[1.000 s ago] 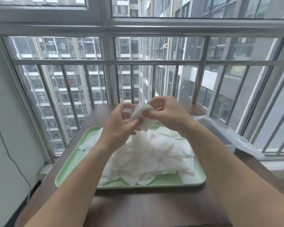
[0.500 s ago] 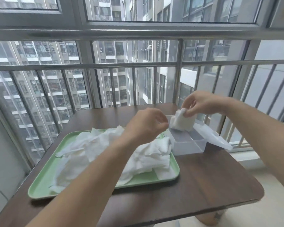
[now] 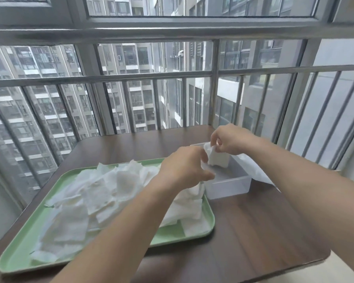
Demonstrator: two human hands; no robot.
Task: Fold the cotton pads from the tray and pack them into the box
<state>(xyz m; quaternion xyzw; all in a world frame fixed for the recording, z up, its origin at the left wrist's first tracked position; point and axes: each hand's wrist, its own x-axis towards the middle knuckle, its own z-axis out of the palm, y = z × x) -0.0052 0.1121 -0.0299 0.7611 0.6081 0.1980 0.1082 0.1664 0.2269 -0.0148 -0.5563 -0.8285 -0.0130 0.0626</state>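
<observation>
A green tray on the left of the brown table carries a loose heap of white cotton pads. A clear plastic box stands just right of the tray's far corner. My right hand pinches the top of a folded cotton pad, which stands upright inside the box at its far end. My left hand hovers over the box's left rim with curled fingers. Its fingertips reach the pad's left edge, and whether they grip it is hidden.
A white sheet or lid lies against the box's right side. Metal window bars rise directly behind the table's far edge. The table's rounded front right corner is close to the box side.
Both hands folded a pad over the tray a second ago. My right hand then carried it right and lowered it into the box. My left hand followed up to the box.
</observation>
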